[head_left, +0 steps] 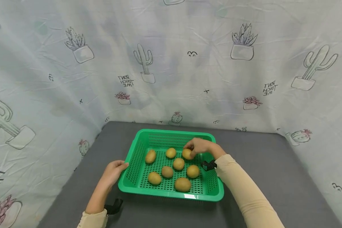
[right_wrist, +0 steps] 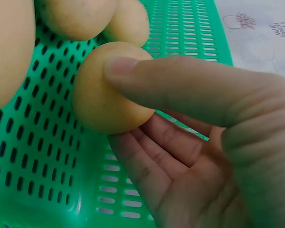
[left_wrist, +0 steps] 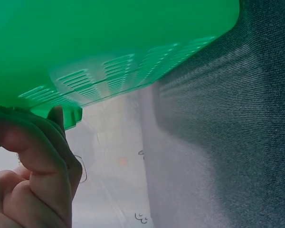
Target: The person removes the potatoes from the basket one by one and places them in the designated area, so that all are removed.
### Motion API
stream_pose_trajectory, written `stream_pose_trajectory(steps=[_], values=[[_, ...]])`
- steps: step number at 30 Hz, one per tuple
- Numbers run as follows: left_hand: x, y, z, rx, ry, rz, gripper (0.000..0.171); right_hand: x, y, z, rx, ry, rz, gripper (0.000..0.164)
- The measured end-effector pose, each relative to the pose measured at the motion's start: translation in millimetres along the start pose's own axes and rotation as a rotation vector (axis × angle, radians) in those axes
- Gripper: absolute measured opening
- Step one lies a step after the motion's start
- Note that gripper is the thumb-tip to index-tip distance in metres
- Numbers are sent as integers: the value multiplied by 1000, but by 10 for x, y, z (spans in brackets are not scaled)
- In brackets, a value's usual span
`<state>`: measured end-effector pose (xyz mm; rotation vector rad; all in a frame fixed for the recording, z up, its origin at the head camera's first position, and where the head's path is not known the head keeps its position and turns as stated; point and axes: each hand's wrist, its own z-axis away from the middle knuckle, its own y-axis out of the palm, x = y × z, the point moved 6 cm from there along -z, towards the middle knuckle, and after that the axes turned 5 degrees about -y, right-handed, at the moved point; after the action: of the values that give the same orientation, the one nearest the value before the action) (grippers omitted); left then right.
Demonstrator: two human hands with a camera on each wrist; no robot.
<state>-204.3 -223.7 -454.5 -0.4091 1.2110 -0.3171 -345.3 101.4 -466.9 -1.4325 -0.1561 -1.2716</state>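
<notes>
My left hand [head_left: 113, 171] grips the left rim of a green plastic basket [head_left: 171, 195], thumb on top and fingers curled beneath, as the left wrist view shows from below. Inside the basket, toward its back right, my right hand [head_left: 201, 146] pinches a yellow potato [right_wrist: 102, 92] between thumb and fingers. Several other potatoes lie spread over the slotted basket floor, among them a large one [head_left: 183, 184] near the front and an oval one [head_left: 150, 156] at the left. Another potato [head_left: 193, 171] sits just in front of the held one.
The basket is on a grey cloth-covered table [head_left: 256, 171]. A pale curtain [head_left: 171, 63] printed with cacti hangs behind the table and along both sides. Black straps with cameras are worn on both wrists, the right one [head_left: 208, 165] close over the basket's right wall.
</notes>
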Motion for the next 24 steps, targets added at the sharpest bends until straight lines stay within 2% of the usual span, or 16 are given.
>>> stream_pose_trajectory(steps=[4,12,18,24], values=[[27,-2,6,-6,-15,32,34,11,0,1,-8,-23,-72,53],[33,21,-6,4,-9,71,33,18,-71,66,-60,-21,-145,57],[28,13,-15,-6,-7,71,34,64,-94,82,-73,-55,-141,56],[32,-4,-17,-16,-10,63,34,125,-146,151,-116,-42,-136,58]])
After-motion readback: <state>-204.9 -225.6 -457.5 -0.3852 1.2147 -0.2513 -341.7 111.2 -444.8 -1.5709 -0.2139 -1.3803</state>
